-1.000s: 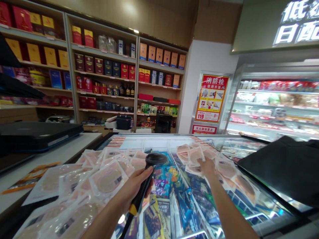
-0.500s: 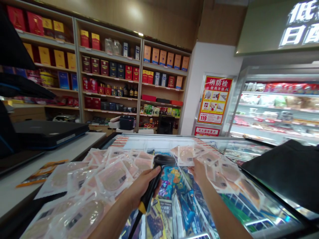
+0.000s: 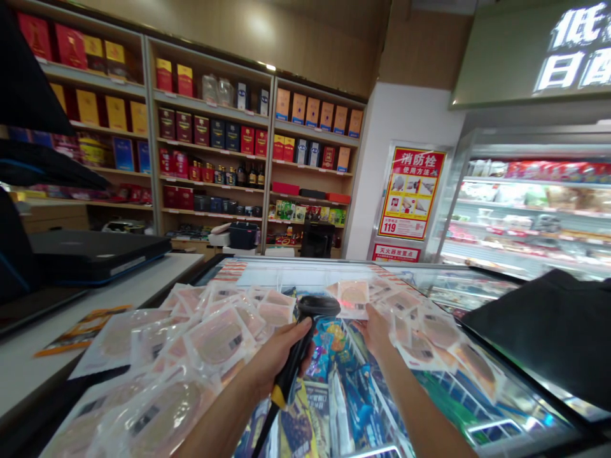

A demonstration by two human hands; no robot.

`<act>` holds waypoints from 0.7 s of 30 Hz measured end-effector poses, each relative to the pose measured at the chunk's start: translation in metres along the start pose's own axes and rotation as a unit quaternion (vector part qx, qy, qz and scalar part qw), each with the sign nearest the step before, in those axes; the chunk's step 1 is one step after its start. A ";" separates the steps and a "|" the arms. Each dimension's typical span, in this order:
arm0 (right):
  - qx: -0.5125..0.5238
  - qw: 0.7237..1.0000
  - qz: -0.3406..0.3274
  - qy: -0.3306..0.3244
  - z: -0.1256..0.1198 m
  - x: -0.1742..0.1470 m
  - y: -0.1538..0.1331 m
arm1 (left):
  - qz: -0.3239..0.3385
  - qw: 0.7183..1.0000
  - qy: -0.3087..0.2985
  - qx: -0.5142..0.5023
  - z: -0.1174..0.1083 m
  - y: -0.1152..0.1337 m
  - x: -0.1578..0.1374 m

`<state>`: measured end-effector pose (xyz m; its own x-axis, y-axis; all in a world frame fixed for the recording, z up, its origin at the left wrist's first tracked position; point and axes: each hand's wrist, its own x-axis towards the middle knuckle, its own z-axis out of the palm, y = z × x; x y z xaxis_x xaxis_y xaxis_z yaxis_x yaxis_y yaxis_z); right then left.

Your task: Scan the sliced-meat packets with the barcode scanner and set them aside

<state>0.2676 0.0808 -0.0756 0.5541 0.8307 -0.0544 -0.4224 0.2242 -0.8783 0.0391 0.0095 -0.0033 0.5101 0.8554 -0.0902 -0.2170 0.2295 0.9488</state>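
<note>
Fingers of the left hand (image 3: 279,362) are clamped around the handle of a black-and-yellow scanner (image 3: 319,306), thumb along its upper side, head raised; this grip seems chosen so the head can face what the other hand presents. Just right of them, fingers of the right hand (image 3: 379,334) seem pinched on the near right corner of a flat packet (image 3: 352,298), though their undersides are hidden. Gripping only that corner presumably leaves the label uncovered, and a reddish glow shows on the packet, which fits the scanner head being turned towards it.

Below both sets of fingers, colourful bagged goods (image 3: 334,394) show through the glass cover of a freezer (image 3: 267,273), which probably serves as a handy flat surface. Similar packets lie overlapping in a left pile (image 3: 217,343), beside the left fingers, and a right pile (image 3: 427,327), just beyond and right of the right fingers; the gap between probably keeps two groups apart.

Well left of the left fingers, an orange packet (image 3: 81,331) and a black device (image 3: 100,254) rest on a white desk (image 3: 165,286). Far beyond the fingers stand shelves of boxes (image 3: 217,135).
</note>
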 end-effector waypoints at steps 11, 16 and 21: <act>-0.031 0.999 -0.015 -0.007 0.004 0.000 0.006 | 0.005 0.999 -0.052 0.003 0.003 -0.002 0.001; -0.049 0.999 -0.012 0.005 0.007 -0.004 0.001 | 0.020 0.999 0.023 0.011 -0.001 0.003 -0.002; -0.059 0.998 0.003 -0.014 0.021 -0.008 0.002 | 0.057 0.990 0.116 0.058 -0.024 0.017 -0.009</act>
<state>0.2476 0.0847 -0.0668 0.5310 0.8460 -0.0482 -0.3380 0.1593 -0.9276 0.0109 0.0168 0.0065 0.2800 0.9594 -0.0341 -0.1585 0.0813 0.9840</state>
